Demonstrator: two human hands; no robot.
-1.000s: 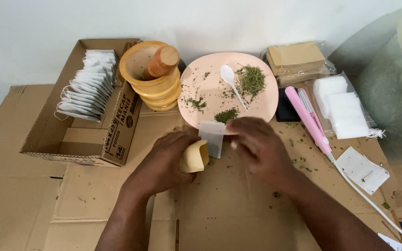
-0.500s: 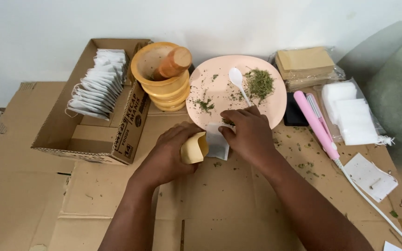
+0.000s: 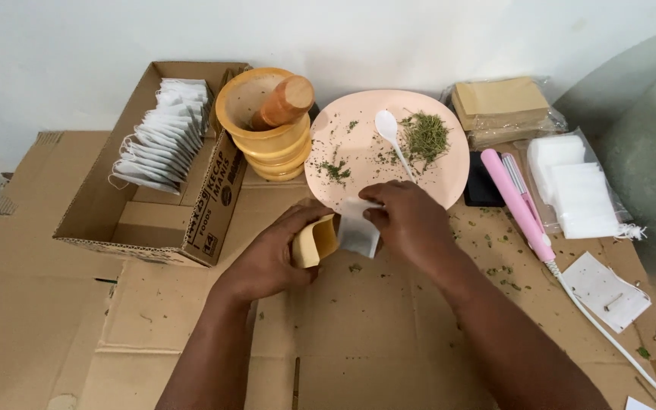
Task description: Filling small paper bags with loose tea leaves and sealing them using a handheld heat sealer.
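My left hand [image 3: 271,254] grips a small tan paper envelope [image 3: 314,241], bowed open at its mouth, just above the cardboard-covered table. My right hand [image 3: 411,220] pinches a white tea bag [image 3: 357,231] beside the envelope's mouth. Both hands meet in front of the pink plate [image 3: 358,156], which holds dried green herbs [image 3: 424,135] and a white plastic spoon [image 3: 390,135].
A cardboard box [image 3: 119,216] with several filled white tea bags [image 3: 162,137] stands at left. A yellow mortar with wooden pestle [image 3: 267,114] is behind. At right lie a pink heat sealer [image 3: 516,203] with cord, tan envelopes [image 3: 499,99] and white bags [image 3: 571,182] in plastic.
My right hand drew the white tea bag down from the plate's edge toward the envelope in my left hand. The view shifted slightly.
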